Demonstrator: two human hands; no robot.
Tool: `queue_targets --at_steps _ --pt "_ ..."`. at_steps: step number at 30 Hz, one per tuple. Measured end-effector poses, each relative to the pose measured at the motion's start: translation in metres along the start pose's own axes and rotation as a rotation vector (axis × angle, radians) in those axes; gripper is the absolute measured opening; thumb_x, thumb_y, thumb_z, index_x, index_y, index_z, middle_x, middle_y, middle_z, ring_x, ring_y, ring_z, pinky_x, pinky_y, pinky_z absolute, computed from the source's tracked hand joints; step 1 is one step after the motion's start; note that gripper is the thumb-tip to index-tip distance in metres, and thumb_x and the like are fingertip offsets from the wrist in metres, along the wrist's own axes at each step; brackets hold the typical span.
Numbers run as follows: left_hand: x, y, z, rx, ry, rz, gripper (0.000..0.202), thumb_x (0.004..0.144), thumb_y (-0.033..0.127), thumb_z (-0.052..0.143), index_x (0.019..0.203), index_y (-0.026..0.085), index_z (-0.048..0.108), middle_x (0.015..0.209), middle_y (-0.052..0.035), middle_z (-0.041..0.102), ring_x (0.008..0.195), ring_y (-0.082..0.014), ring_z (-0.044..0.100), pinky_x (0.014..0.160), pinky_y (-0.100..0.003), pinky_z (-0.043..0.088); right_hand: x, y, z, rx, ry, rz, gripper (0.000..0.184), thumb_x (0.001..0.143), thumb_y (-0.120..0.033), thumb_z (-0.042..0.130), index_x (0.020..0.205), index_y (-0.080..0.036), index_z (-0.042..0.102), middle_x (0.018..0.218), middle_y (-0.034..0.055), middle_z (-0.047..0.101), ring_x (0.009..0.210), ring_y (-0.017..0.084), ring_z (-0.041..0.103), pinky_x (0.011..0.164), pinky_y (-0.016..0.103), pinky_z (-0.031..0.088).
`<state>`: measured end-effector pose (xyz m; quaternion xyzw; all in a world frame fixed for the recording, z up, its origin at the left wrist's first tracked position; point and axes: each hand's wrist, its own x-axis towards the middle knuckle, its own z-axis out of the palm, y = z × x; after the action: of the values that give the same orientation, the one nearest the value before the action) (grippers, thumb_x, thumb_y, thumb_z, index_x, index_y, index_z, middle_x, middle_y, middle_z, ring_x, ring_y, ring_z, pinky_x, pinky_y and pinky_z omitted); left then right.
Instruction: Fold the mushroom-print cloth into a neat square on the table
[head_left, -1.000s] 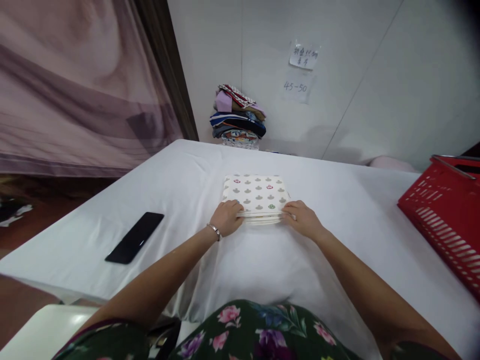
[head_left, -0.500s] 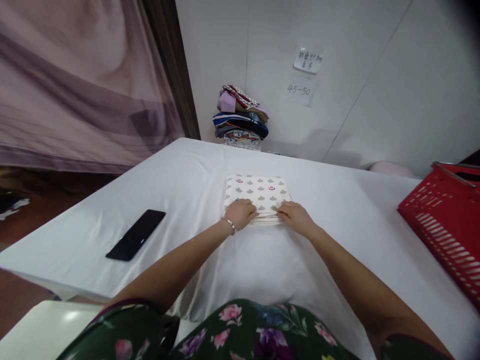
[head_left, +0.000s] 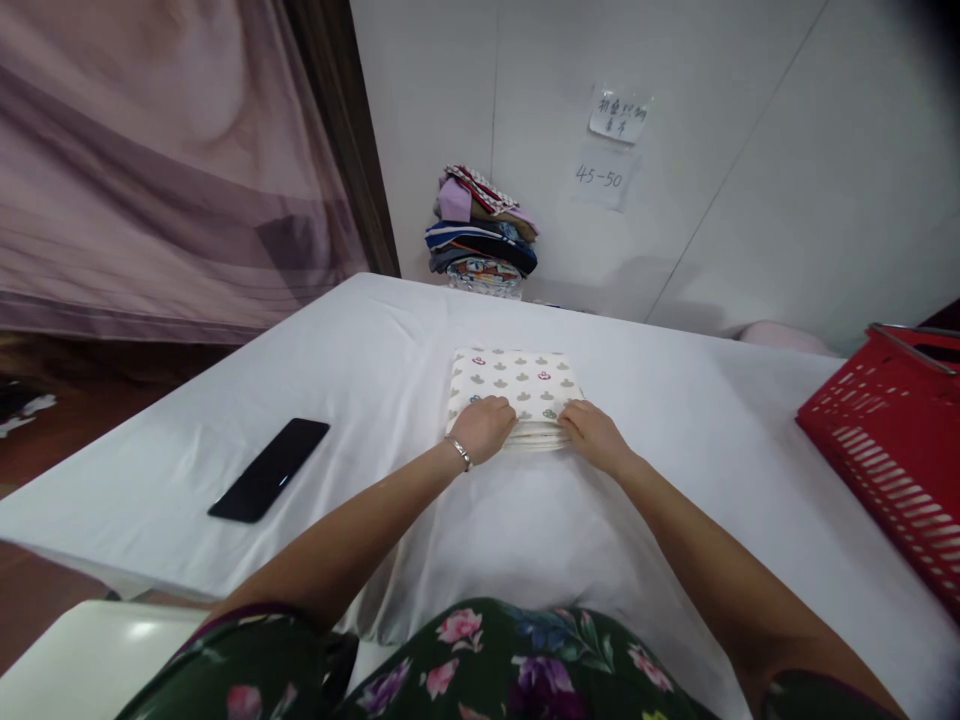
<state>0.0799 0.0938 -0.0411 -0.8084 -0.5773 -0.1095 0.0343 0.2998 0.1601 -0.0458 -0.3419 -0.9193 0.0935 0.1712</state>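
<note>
A folded white cloth (head_left: 517, 380) with small grey, red and green prints lies flat on the table, its layered edge facing me. My left hand (head_left: 484, 428) pinches the near edge at the left, fingers closed over the fabric. At the near right corner my right hand (head_left: 592, 432) grips the same edge between thumb and fingers. Between the two hands the top layer is slightly raised above the layers beneath. The fingertips are partly hidden by the hands.
A black phone (head_left: 270, 470) rests on the white-covered table (head_left: 667, 400) at the left. A red plastic basket (head_left: 892, 420) stands at the right. Behind the table's far edge is a pile of folded fabrics (head_left: 484, 235). A pink curtain (head_left: 150, 170) hangs at the left.
The near edge of the cloth's top layer is lifted a little, showing more of the layers below. My hands have barely shifted.
</note>
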Motion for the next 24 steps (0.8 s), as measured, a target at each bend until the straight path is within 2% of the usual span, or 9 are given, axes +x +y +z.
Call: queue_targets --at_steps 4,9,13,19,24 --pt "-0.0062 -0.0045 0.0078 0.01 -0.029 0.041 0.027 0.092 0.025 0.038 0.08 0.014 0.06 0.084 -0.007 0.057 0.08 -0.0175 0.053 0.071 -0.031 0.039 -0.0045 0.0002 0.0027 -0.041 -0.013 -0.082 0.025 0.092 -0.024 0.035 0.083 -0.02 0.057 0.086 0.0062 0.058 0.086 0.018 0.05 0.077 0.031 0.039" --pt "-0.0062 -0.008 0.0081 -0.055 -0.041 0.066 0.022 0.087 0.035 0.049 0.089 0.017 0.061 0.091 -0.006 0.058 0.085 -0.0185 0.053 0.073 -0.031 0.04 -0.0038 0.0036 0.0028 -0.044 -0.047 -0.142 0.019 0.09 -0.03 0.043 0.086 -0.02 0.059 0.087 0.0062 0.059 0.085 0.019 0.05 0.076 0.032 0.039" --pt "-0.0029 -0.0062 0.0036 -0.07 -0.052 0.013 0.021 0.089 0.029 0.045 0.084 0.016 0.061 0.087 -0.0057 0.058 0.084 -0.0182 0.053 0.072 -0.031 0.041 -0.0031 0.0049 0.0031 0.001 -0.012 -0.131 0.02 0.09 -0.026 0.041 0.085 -0.02 0.06 0.085 0.006 0.059 0.084 0.019 0.05 0.076 0.032 0.04" --pt "-0.0007 -0.0076 0.0018 -0.143 0.015 -0.023 0.022 0.09 0.027 0.041 0.085 0.017 0.059 0.087 -0.0045 0.06 0.084 -0.017 0.053 0.073 -0.029 0.041 -0.0022 0.0055 0.0024 0.141 0.009 -0.09 0.02 0.088 -0.02 0.04 0.081 -0.021 0.058 0.083 0.0038 0.059 0.084 0.017 0.051 0.076 0.03 0.041" --pt "-0.0002 -0.0069 0.0032 -0.071 -0.002 -0.011 0.025 0.091 0.027 0.038 0.085 0.016 0.06 0.087 -0.0055 0.06 0.082 -0.0175 0.054 0.072 -0.031 0.041 -0.0013 0.0032 0.0006 0.065 -0.032 -0.083 0.019 0.089 -0.022 0.04 0.083 -0.02 0.058 0.084 0.0041 0.059 0.083 0.017 0.051 0.075 0.03 0.04"
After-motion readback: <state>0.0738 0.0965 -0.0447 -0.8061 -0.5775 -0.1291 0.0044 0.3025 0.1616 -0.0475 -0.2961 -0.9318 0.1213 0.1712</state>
